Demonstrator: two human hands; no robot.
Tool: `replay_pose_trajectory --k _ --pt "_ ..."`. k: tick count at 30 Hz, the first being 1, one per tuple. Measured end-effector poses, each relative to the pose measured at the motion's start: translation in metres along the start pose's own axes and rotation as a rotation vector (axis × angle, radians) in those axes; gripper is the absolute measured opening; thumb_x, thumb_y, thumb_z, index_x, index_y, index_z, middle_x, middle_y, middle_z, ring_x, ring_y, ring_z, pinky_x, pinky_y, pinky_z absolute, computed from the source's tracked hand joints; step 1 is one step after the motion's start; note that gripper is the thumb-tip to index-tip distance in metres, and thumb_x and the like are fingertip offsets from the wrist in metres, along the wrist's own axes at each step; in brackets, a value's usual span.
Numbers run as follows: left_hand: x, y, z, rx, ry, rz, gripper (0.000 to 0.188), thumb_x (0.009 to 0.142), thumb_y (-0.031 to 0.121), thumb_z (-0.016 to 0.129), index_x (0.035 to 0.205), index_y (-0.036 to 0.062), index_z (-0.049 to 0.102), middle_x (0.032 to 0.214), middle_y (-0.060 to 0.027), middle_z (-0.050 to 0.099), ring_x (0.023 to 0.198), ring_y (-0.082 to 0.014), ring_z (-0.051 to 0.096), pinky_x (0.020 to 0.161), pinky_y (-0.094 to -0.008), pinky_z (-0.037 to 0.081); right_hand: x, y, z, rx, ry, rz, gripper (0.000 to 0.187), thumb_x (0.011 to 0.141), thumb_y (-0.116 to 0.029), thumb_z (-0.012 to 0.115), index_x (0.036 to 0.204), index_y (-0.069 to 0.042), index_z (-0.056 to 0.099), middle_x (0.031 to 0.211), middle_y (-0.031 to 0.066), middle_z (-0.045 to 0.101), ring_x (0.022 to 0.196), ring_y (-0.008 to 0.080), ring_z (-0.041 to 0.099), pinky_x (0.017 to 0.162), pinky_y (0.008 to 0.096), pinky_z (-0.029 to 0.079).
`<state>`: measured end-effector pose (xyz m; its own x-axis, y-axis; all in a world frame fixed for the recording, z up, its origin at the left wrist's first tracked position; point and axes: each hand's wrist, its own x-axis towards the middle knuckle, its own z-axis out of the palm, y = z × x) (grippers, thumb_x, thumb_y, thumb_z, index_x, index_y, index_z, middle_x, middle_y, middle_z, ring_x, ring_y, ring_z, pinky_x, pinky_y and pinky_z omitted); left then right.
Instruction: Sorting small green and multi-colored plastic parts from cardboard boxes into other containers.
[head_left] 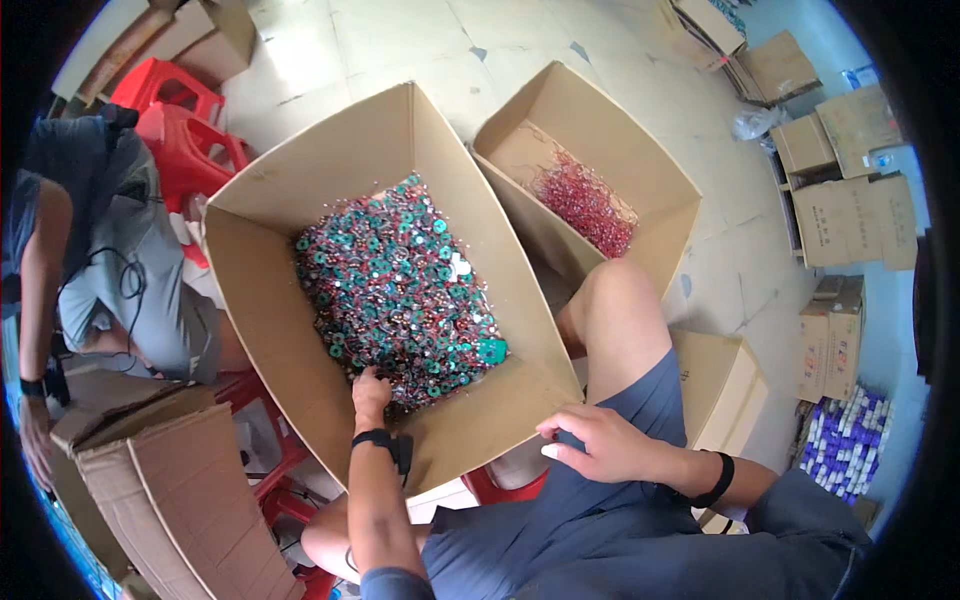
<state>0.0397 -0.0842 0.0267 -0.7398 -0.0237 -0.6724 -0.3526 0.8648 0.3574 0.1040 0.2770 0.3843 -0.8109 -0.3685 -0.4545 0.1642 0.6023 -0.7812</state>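
My left hand (pixel 371 393) reaches down into a large cardboard box (pixel 270 330). Its fingers are curled at the near edge of a heap of small green circuit boards (pixel 400 270) with red wires and shiny metal parts; whatever they grip is hidden. One larger green board (pixel 491 351) lies at the heap's right edge, and a white piece (pixel 459 267) sits further up. Above my lap, my right hand (pixel 595 441) hangs outside the box, thumb and fingers apart with nothing visible between them. Both wrists wear black bands.
A second cardboard box (pixel 650 195) holding red wires (pixel 585 205) stands behind my knee. To the left are red stools (pixel 185 140), a closed carton (pixel 190 490) and another seated person (pixel 120 250). Cartons (pixel 850 220) and purple-and-white packs (pixel 845 445) line the right wall.
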Motion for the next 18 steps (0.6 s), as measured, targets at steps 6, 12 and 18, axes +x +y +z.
replay_pose_trajectory --k 6,12,18 --pt "0.012 0.026 0.061 0.163 0.03 -0.17 0.058 0.082 0.026 0.075 0.133 0.0074 0.057 0.13 -0.0232 0.059 0.112 -0.04 0.062 0.094 -0.0463 0.053 -0.006 0.01 -0.022 0.009 0.074 0.093 0.027 0.094 -0.02 0.065 0.112 -0.001 0.059 0.102 0.0142 0.066 0.095 0.0322 0.066 0.083 0.0403 0.053" --pt "0.005 0.046 0.046 0.156 0.365 -0.16 0.041 0.083 0.026 0.076 0.115 0.0025 0.066 0.118 -0.0235 0.066 0.108 -0.0364 0.067 0.089 -0.048 0.057 -0.002 0.014 -0.013 -0.007 0.06 0.116 0.028 0.095 -0.021 0.065 0.113 -0.001 0.059 0.101 0.0136 0.065 0.093 0.0308 0.066 0.082 0.0397 0.053" --pt "0.01 0.042 0.032 0.4 0.179 -0.154 0.015 0.085 0.017 0.07 0.092 0.0049 0.076 0.097 -0.017 0.074 0.089 -0.0313 0.074 0.078 -0.0414 0.061 -0.008 0.015 -0.001 -0.009 0.067 0.064 0.028 0.095 -0.022 0.065 0.113 -0.002 0.058 0.1 0.0137 0.065 0.093 0.0314 0.066 0.083 0.0406 0.053"
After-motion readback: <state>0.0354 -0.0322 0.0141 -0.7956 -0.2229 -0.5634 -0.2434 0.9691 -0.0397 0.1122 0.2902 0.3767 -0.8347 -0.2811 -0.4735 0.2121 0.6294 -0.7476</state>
